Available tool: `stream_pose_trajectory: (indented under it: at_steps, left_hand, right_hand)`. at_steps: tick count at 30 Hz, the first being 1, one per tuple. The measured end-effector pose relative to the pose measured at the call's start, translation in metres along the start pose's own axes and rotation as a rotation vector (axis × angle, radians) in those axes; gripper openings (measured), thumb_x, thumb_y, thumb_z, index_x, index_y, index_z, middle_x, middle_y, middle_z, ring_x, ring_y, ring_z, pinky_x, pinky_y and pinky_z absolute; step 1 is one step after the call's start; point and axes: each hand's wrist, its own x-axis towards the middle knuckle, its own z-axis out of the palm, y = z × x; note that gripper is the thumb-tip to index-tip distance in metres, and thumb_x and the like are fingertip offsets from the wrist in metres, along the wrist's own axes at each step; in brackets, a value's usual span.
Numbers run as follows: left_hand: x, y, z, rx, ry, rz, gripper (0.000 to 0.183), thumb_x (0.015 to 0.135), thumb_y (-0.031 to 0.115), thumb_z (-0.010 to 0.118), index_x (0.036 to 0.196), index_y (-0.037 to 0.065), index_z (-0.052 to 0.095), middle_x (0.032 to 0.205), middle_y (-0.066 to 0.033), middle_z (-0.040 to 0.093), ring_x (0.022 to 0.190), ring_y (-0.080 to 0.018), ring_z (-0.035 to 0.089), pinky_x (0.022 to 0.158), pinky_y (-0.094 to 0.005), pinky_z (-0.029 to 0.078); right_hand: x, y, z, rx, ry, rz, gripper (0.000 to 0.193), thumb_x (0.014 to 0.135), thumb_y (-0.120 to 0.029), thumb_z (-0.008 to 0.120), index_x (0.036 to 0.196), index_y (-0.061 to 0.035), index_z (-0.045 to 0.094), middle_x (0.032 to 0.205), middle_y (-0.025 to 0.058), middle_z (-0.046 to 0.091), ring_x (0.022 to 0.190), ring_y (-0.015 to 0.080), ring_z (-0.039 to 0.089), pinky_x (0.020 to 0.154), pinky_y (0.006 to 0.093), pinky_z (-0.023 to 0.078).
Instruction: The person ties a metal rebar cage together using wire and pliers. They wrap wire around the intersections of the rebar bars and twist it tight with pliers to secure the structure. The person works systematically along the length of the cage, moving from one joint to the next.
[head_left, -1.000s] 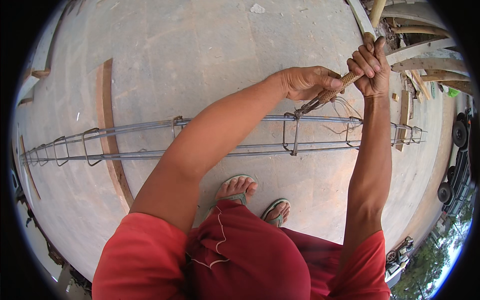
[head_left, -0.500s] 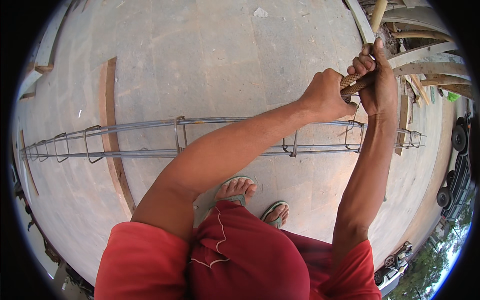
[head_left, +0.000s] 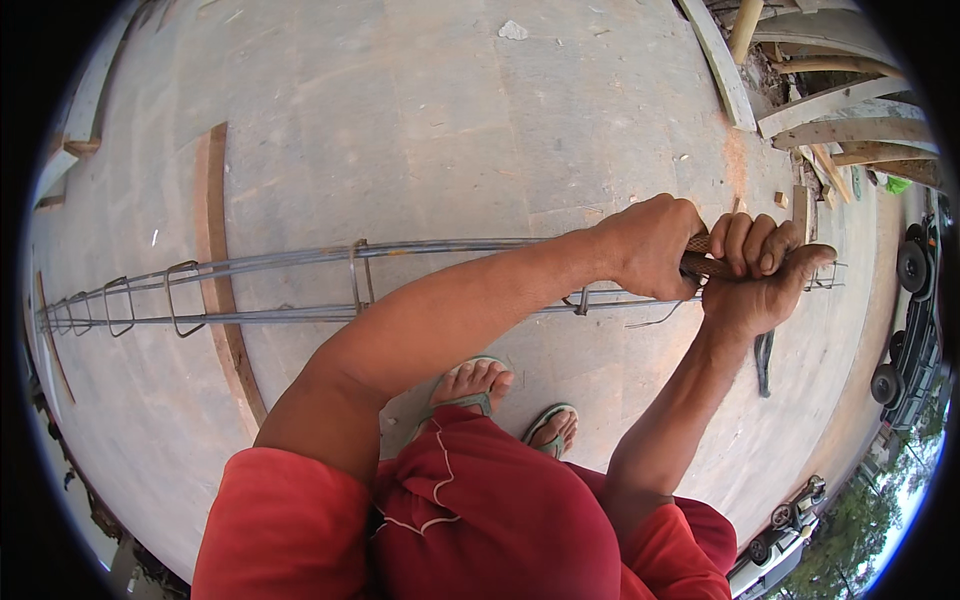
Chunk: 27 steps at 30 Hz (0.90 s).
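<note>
floor (head_left: 430, 150) beyond rebar cage (head_left: 400, 246): open | far right: timbers (head_left: 850, 132) | near side: feet (head_left: 472, 383)

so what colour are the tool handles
The tool handles look brown, though mostly covered; see the head view.

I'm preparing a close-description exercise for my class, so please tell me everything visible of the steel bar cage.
The steel bar cage is long and slim: dull grey, metallic-looking lengthwise bars held by spaced rectangular loops, some brownish. It lies crosswise in view, passing over a brown wooden board at left. The left forearm, left hand and right hand hide parts of it; whether either hand touches it cannot be told.
</note>
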Motion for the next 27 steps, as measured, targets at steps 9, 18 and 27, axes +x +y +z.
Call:
stream_pose_trajectory:
  at_steps: [9, 18, 27]
  left_hand:
    - [-0.008, 0.004, 0.008, 0.015, -0.028, 0.078, 0.025, 0.065, 0.014, 0.082, 0.069, -0.007, 0.068, 0.065, -0.0190, 0.070, 0.061, -0.0264, 0.070, 0.062, -0.0376, 0.055]
    - [0.042, -0.036, -0.048, -0.827, -0.566, 0.008, 0.021, 0.079, 0.013, 0.082, 0.079, 0.002, 0.064, 0.061, -0.0041, 0.057, 0.046, -0.0128, 0.051, 0.045, -0.0293, 0.042]
    - [0.030, -0.072, -0.050, -1.113, -0.280, 0.013, 0.039, 0.090, 0.036, 0.086, 0.097, 0.001, 0.071, 0.081, -0.0088, 0.071, 0.077, -0.0201, 0.070, 0.074, -0.0342, 0.059]
  right_hand:
    - [-0.024, -0.004, -0.004, 0.007, 0.050, -0.108, 0.066, 0.109, -0.063, 0.048, 0.069, -0.0114, 0.041, 0.057, 0.0013, 0.032, 0.048, 0.0149, 0.027, 0.053, 0.0357, 0.036]
    - [0.109, 0.023, 0.009, 0.171, -0.787, 0.251, 0.055, 0.105, -0.056, 0.063, 0.096, -0.0019, 0.066, 0.060, -0.0003, 0.050, 0.057, 0.0148, 0.056, 0.066, 0.0333, 0.053]
    - [0.109, 0.042, 0.012, 0.185, -0.648, 0.321, 0.046, 0.110, -0.051, 0.055, 0.090, -0.0100, 0.053, 0.047, -0.0136, 0.033, 0.036, 0.0006, 0.034, 0.043, 0.0211, 0.039]
